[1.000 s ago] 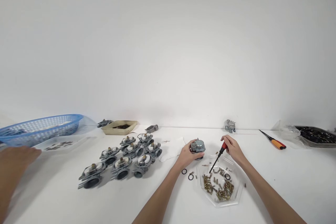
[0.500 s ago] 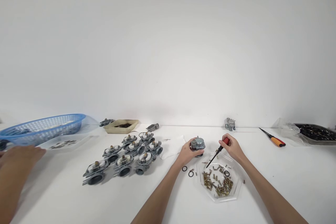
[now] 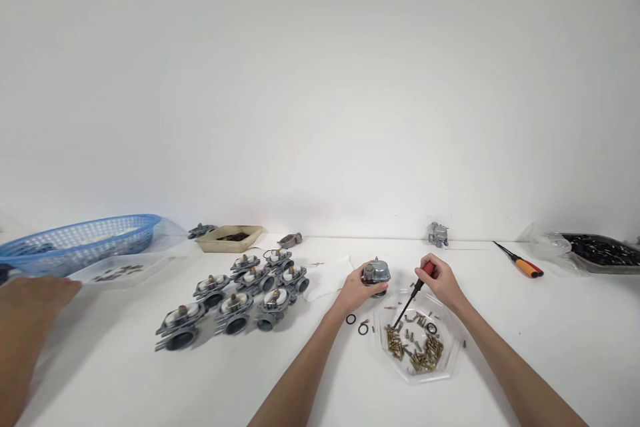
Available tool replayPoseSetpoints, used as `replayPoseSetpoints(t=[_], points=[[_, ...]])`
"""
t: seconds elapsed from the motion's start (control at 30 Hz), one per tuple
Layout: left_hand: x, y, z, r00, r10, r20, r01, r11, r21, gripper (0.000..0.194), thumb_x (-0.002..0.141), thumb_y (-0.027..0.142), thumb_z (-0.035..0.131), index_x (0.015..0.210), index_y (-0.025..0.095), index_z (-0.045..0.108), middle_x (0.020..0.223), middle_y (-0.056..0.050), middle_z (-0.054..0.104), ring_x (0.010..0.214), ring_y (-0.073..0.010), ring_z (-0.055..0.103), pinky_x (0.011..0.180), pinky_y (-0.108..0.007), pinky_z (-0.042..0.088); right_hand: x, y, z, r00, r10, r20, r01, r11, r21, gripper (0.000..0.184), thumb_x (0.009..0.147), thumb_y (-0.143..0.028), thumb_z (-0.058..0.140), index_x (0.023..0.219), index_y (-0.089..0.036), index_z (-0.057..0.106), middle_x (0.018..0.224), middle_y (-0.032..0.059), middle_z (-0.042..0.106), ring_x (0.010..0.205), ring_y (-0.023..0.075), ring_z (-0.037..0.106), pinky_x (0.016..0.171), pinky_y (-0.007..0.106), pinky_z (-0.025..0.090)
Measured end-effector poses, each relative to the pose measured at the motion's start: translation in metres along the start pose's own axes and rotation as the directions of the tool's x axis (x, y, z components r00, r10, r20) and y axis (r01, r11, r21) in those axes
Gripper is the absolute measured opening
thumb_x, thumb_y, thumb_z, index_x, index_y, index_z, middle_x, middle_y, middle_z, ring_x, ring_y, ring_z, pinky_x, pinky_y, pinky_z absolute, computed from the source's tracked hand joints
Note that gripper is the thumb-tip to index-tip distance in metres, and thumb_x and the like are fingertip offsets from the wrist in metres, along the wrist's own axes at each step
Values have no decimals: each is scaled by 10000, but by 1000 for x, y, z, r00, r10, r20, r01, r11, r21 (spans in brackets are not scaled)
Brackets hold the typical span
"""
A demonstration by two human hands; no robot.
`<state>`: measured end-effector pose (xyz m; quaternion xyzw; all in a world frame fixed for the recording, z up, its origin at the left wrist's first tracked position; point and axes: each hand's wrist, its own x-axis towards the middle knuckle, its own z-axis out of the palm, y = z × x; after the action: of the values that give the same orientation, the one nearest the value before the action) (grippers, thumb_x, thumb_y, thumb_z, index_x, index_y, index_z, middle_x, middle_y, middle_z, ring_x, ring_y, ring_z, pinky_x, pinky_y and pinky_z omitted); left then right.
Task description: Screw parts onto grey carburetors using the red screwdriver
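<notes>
Lower centre of frame | carburetor (image 3: 377,272) is gripped by the curled left hand (image 3: 356,291), which is the nearer hand | red-handled screwdriver (image 3: 413,295) is held closed in the right hand (image 3: 434,280), just right of the carburetor, its shaft slanted down-left, away from the carburetor | tip is directed over brass screws (image 3: 413,347) in an octagonal clear tray (image 3: 417,380)

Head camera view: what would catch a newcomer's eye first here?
At centre, the left hand grips a metal carburetor, and the right hand holds a red-handled screwdriver over a clear octagonal tray of brass screws. Left of them sit rows of grey carburetors; far left, a blue plastic basket.
</notes>
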<state>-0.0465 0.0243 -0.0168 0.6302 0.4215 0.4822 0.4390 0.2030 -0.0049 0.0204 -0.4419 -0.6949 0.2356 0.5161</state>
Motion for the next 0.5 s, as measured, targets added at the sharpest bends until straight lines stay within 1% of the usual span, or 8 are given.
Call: replayPoseSetpoints(t=[0.13, 0.23, 0.37, 0.5], points=[[-1, 1, -1, 1000, -7, 13, 7, 1000, 15, 693, 634, 324, 878, 1267, 198, 625, 1175, -92, 730, 1074, -283, 692, 955, -395, 556, -1, 0, 2, 1000, 10, 23, -10, 1000, 13, 314, 821, -498, 656, 758, -221, 524, 589, -59, 412, 559, 131, 389, 534, 253, 337], [-2, 2, 0, 1000, 9, 2, -9, 999, 41, 671, 638, 335, 872, 1254, 206, 637, 1175, -80, 731, 1068, -282, 693, 936, -382, 561, -2, 0, 2, 1000, 11, 26, -11, 1000, 10, 299, 819, -475, 668, 759, -219, 526, 590, -60, 418, 560, 129, 386, 535, 254, 328], [-3, 2, 0, 1000, 13, -5, -13, 999, 51, 664, 644, 339, 867, 1257, 224, 640, 1168, -62, 734, 1054, -269, 698, 923, -359, 561, -1, -2, 0, 1000, 3, -11, -3, 999, 35, 296, 818, -469, 673, 763, -216, 528, 600, -58, 408, 571, 132, 385, 544, 258, 325], [-2, 1, -1, 1000, 2, -2, -1, 998, 69, 669, 646, 338, 867, 1261, 217, 634, 1196, -72, 721, 1091, -277, 682, 938, -370, 553, 2, -4, -2, 999, 5, -52, -2, 998, 63, 311, 805, -479, 677, 746, -215, 525, 599, -56, 397, 569, 131, 376, 539, 259, 321]])
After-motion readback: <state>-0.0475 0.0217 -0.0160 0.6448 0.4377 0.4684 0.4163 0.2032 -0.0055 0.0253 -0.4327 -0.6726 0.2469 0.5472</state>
